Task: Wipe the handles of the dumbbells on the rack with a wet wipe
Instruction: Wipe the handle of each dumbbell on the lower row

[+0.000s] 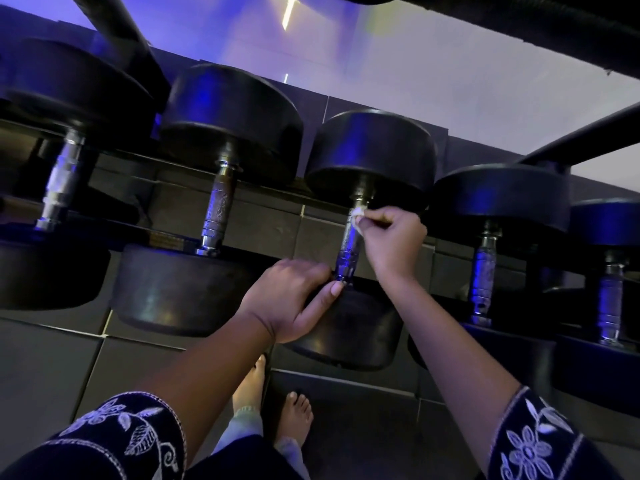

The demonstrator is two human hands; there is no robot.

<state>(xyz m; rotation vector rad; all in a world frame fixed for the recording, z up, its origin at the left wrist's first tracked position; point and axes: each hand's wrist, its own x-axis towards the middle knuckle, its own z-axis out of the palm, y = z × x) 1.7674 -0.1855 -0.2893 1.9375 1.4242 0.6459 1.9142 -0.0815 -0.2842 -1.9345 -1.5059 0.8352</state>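
Five dumbbells (228, 109) sit side by side on the rack (588, 135), each with black round heads and a knurled chrome handle running away from me. The wet wipe (358, 219) is a small white wad, pinched in my right hand (394, 237) against the far end of the centre dumbbell (374, 150) handle (348, 251), just under its far head. My left hand (294, 299) holds that dumbbell's near head, fingers curled over its edge, thumb tip by the handle's near collar.
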